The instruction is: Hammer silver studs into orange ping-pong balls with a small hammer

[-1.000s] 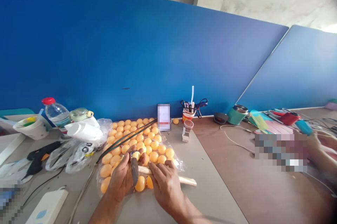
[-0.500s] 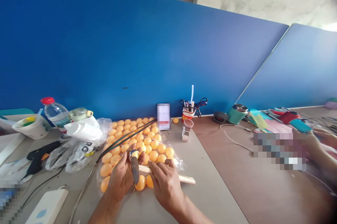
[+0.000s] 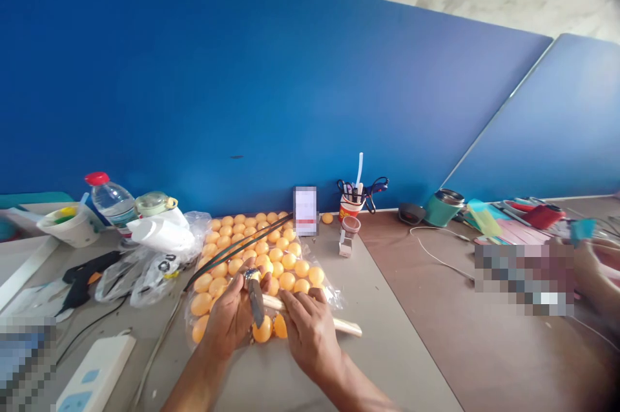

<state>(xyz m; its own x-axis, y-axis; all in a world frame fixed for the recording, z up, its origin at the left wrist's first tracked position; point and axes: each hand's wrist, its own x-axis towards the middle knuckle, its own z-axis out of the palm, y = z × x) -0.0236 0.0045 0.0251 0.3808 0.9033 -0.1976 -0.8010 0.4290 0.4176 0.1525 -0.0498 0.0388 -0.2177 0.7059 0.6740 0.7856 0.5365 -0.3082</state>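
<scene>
My two hands hold what looks like a hammer, with a dark metal head (image 3: 256,302) and a pale wooden handle (image 3: 347,327). My left hand (image 3: 231,316) is closed about the head near its shiny end. My right hand (image 3: 312,329) lies over the handle with its fingers wrapped round it; the handle sticks out to the right. Under and behind both hands is a clear plastic bag of orange balls (image 3: 289,261), like table-tennis balls. A dark strap (image 3: 227,256) runs slantwise across the bag.
Left stand a red-capped bottle (image 3: 110,202), plastic bags (image 3: 150,276), a black glue gun (image 3: 80,279) and a white power strip (image 3: 97,370). Behind are a phone-like screen (image 3: 305,210) and a cup of pens (image 3: 349,206). A co-worker's hand (image 3: 588,267) is at right, beside a green flask (image 3: 443,207).
The view has shifted slightly, so things sit a little farther right. Both hands keep their hold on the hammer. The co-worker's hand has moved a little.
</scene>
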